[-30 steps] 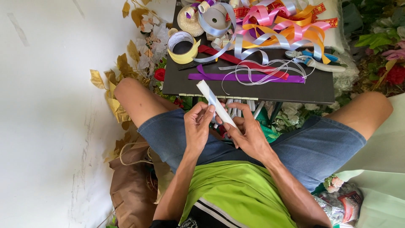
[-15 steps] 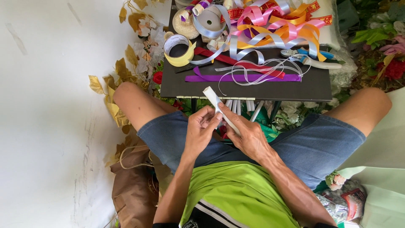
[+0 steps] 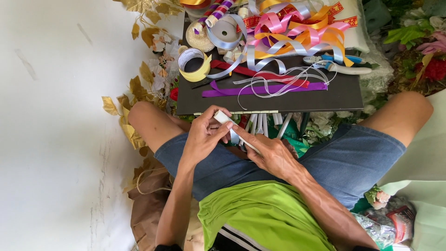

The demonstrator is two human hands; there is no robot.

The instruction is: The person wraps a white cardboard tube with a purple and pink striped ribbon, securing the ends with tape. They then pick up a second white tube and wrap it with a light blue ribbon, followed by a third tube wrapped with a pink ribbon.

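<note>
Narrow white ribbon strip (image 3: 232, 130) pinched over lap between both hands, just before dark board (image 3: 344, 95). Left hand (image 3: 204, 137) closed on upper end; right hand (image 3: 269, 153) clamped lower, possibly for folding. Purple ribbon (image 3: 260, 88) laid flat on board.

You have one view only, from the camera on your head, looking steeply down over your own chest and lap. It sits close above your left hand (image 3: 204, 137) and right hand (image 3: 272, 155), with the dark tabletop (image 3: 344, 95) just beyond your knees
</note>
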